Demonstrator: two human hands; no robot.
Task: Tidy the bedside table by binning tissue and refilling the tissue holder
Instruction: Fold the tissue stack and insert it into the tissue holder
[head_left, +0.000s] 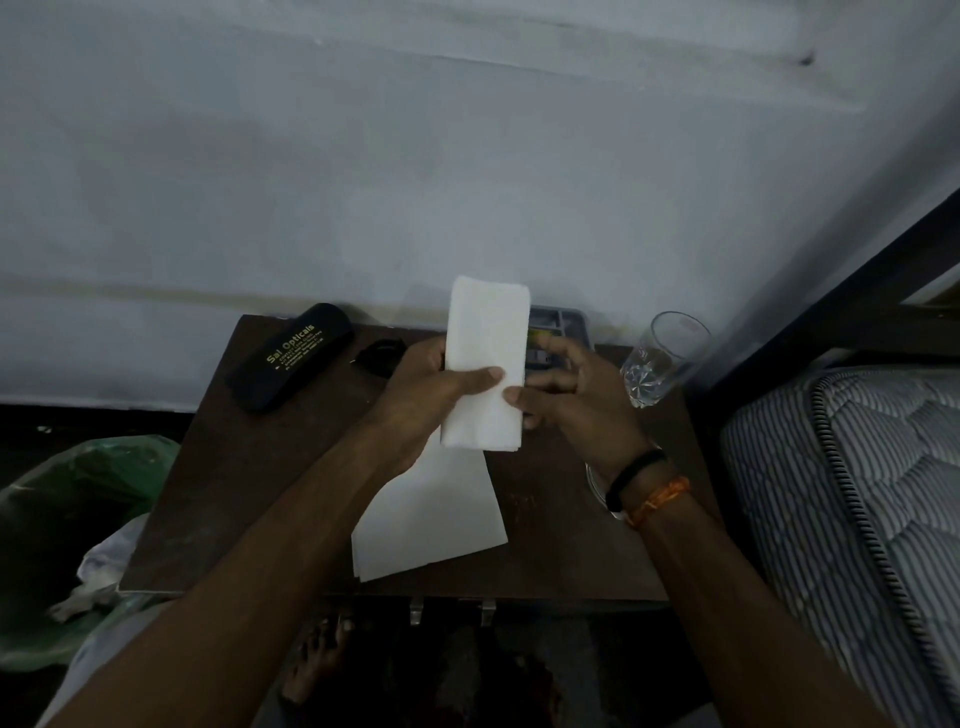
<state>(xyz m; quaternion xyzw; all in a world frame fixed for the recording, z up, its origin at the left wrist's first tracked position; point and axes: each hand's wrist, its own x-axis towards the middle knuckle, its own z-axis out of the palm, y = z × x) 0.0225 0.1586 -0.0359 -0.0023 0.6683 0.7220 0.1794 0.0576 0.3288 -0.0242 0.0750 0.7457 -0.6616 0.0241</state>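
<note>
A folded stack of white tissue (485, 358) stands upright above the dark brown bedside table (249, 467). My left hand (431, 395) wraps its left side, thumb across the front. My right hand (576, 400) pinches its right edge between thumb and fingers. More flat white tissue sheets (441, 519) lie on the table under my left forearm. Behind the stack, against the wall, sits a grey holder tray (563, 325), mostly hidden by the tissue and my right hand. A green bin bag (88, 493) with crumpled white tissue (104, 566) in it sits left of the table.
A black glasses case (291, 356) lies at the table's back left, a small dark object (379, 353) beside it. A clear drinking glass (662, 358) stands at the back right. A striped mattress (852, 519) and dark bed frame border the right side. A wall is close behind.
</note>
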